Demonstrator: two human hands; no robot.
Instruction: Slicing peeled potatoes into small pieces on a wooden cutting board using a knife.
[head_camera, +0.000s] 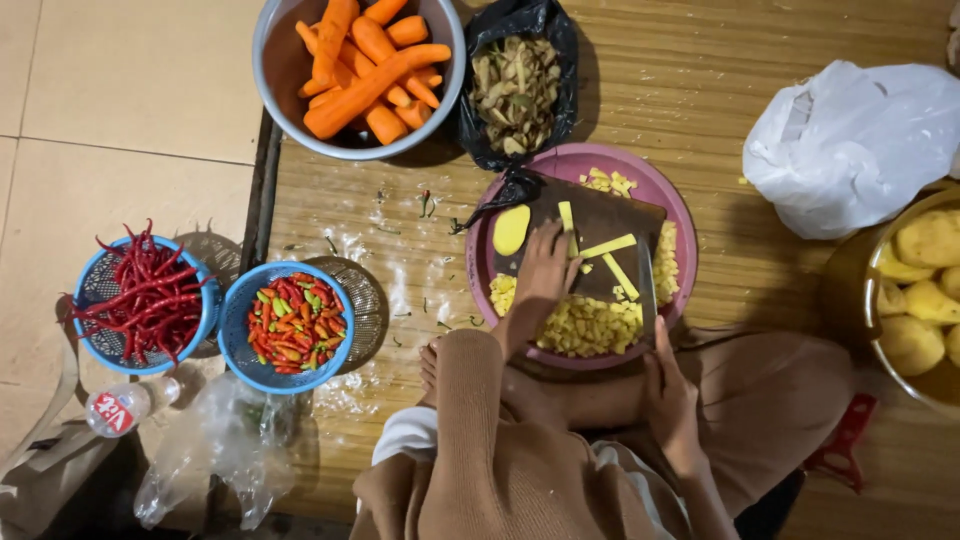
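A dark cutting board lies across a pink round tray. On the board are yellow potato strips and a peeled potato half. Diced potato is heaped in the tray near me. My left hand rests on the board's near left part, fingers by the strips. My right hand grips a knife whose blade stands on the board's right side next to a strip.
A grey bowl of peeled carrots and a black bag of peelings sit at the far side. Two blue baskets hold long red chillies and small mixed chillies. A white plastic bag, a bowl of peeled potatoes, a plastic bottle.
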